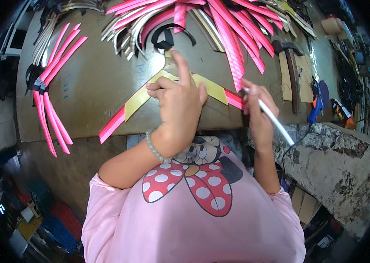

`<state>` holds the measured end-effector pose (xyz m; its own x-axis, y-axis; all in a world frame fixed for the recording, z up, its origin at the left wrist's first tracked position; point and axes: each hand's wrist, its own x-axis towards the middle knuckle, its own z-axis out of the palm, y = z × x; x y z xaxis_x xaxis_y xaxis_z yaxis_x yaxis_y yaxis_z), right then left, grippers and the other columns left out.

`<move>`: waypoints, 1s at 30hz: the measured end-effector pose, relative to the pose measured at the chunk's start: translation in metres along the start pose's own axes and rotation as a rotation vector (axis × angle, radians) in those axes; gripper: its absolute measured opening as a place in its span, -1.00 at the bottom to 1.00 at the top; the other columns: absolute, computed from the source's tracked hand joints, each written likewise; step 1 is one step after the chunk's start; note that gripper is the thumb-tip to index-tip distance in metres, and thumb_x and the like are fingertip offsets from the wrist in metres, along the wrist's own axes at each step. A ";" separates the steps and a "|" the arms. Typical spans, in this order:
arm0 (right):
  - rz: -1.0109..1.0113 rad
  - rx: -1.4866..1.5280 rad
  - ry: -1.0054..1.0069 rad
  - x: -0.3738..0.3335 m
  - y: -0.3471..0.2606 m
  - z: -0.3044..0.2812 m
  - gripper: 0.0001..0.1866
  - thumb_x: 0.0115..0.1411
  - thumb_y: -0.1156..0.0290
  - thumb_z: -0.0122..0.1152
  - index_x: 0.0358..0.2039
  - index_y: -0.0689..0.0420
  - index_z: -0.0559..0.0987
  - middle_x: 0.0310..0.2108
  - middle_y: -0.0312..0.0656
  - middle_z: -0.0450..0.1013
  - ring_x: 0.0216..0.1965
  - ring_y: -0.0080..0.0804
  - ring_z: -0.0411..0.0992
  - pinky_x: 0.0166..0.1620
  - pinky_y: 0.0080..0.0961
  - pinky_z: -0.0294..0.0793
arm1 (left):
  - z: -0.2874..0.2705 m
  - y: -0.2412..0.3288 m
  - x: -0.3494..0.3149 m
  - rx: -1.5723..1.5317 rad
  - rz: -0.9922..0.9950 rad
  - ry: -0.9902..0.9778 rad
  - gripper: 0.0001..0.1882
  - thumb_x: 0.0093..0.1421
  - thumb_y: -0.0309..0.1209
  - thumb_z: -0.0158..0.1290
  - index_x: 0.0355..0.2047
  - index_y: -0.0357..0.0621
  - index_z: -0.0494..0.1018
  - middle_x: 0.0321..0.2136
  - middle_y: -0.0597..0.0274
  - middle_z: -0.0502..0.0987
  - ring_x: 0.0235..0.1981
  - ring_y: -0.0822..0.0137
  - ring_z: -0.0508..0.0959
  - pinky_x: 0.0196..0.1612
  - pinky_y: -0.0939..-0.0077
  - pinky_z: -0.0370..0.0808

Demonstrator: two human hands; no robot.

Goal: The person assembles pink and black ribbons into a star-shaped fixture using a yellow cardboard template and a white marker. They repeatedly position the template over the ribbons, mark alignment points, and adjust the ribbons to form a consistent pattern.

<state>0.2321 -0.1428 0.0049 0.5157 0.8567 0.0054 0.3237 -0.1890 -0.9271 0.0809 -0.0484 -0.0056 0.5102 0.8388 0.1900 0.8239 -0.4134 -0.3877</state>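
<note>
White pen (276, 122), yellow strip (139, 101), pink strap (114, 125), white-dotted red bow (210, 193)

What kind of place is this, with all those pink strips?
It looks like a small hand-craft workshop, judging by the piled pink strips, the hammer and the big worktable they lie on.

A workshop is showing itself in the hammer (296, 79) and blue corded tool (314, 108) lying on a worn bench (93, 98), strip bundles (229, 49) spreading there and crates (57, 232) standing below
</note>
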 end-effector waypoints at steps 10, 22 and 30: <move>0.032 -0.039 0.000 0.007 -0.003 0.014 -0.73 0.18 0.43 0.37 -0.54 0.23 0.46 -0.63 -0.32 0.42 -0.58 -0.76 0.29 -0.51 -0.68 0.32 | -0.010 0.009 0.002 -0.101 -0.032 -0.142 0.18 0.02 0.50 -0.11 0.20 -0.48 0.34 0.27 -0.13 0.27 -0.36 -0.16 0.55 -0.22 0.02 0.64; 0.096 0.097 -0.223 0.030 -0.020 -0.011 -0.72 0.13 0.47 0.38 -0.59 0.15 0.42 -0.60 -0.44 0.36 -0.58 -0.77 0.26 -0.53 -0.67 0.23 | -0.016 0.004 0.010 -0.017 0.032 -0.178 0.15 -0.03 0.53 -0.09 0.09 -0.45 0.41 0.21 -0.16 0.33 -0.54 -0.05 0.54 -0.33 0.07 0.64; -0.359 0.129 -0.575 0.138 -0.034 0.090 -0.65 0.09 0.27 0.47 -0.61 0.15 0.47 -0.63 -0.38 0.39 -0.56 -0.69 0.31 -0.50 -0.63 0.24 | -0.018 0.003 0.009 -0.058 0.031 -0.248 0.16 -0.02 0.56 -0.12 0.11 -0.40 0.39 0.25 -0.20 0.30 -0.36 -0.26 0.62 -0.32 0.03 0.64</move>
<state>0.2207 0.0251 0.0030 -0.1205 0.9807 0.1541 0.2802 0.1825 -0.9424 0.0927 -0.0485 0.0109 0.4652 0.8838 -0.0507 0.8254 -0.4537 -0.3361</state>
